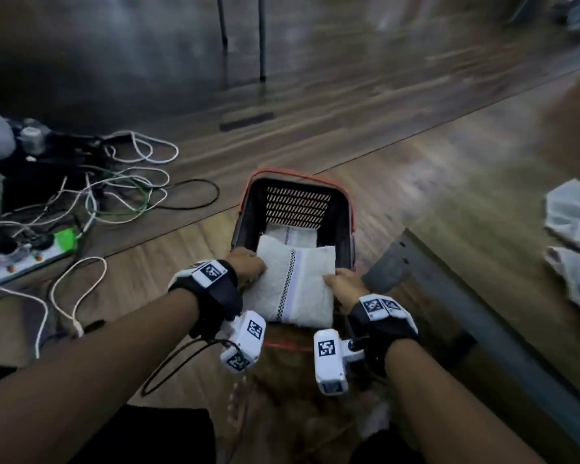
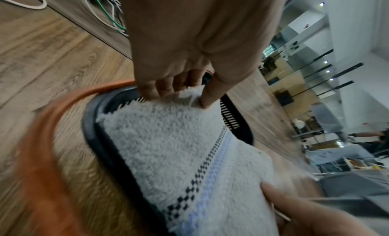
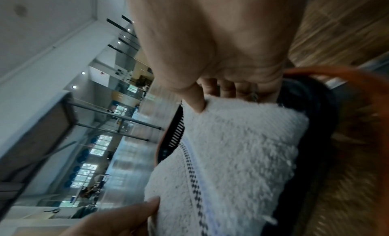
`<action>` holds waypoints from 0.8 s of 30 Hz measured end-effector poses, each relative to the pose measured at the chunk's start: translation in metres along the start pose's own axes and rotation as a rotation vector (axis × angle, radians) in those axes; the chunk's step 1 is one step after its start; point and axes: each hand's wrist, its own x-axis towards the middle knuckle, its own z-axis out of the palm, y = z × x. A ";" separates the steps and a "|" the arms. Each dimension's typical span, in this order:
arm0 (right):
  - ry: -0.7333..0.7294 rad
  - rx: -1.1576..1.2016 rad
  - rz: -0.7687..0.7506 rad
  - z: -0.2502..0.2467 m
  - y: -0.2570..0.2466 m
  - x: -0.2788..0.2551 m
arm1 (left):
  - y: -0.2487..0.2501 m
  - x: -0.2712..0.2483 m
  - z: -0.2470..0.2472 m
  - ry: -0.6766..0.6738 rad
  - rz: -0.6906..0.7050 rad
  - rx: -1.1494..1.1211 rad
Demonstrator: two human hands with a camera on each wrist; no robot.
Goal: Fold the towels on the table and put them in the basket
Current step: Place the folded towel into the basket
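Observation:
A folded white towel [image 1: 293, 283] with a dark checkered stripe hangs over the near rim of a black basket [image 1: 344, 209] with an orange handle, which stands on the wooden floor. My left hand [image 1: 246, 266] pinches the towel's left edge, thumb on top and fingers under it. My right hand [image 1: 344, 284] pinches its right edge the same way. In the left wrist view the left hand [image 2: 183, 88] grips the towel [image 2: 168, 139] above the basket rim [image 2: 101, 128]. The right wrist view has the right hand [image 3: 212, 96] on the towel [image 3: 238, 143]. Another folded towel [image 1: 298, 234] lies inside the basket.
Tangled cables [image 1: 121, 192] and a power strip [image 1: 31, 259] lie on the floor to the left. A grey table edge [image 1: 466, 303] runs along the right, with crumpled light cloths [image 1: 575, 229] on it. Thin black stand legs [image 1: 262, 38] rise at the back.

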 end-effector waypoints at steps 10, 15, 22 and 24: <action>0.080 -0.190 0.028 0.026 -0.003 0.156 | 0.017 0.164 0.032 0.089 -0.032 0.196; 0.138 -0.237 -0.033 0.042 -0.010 0.205 | 0.023 0.211 0.035 0.150 0.002 0.231; 0.147 -0.188 0.015 0.046 -0.002 0.215 | 0.008 0.233 0.048 0.126 -0.065 0.281; 0.127 -0.209 0.011 0.043 -0.002 0.214 | 0.003 0.236 0.050 0.153 -0.063 0.267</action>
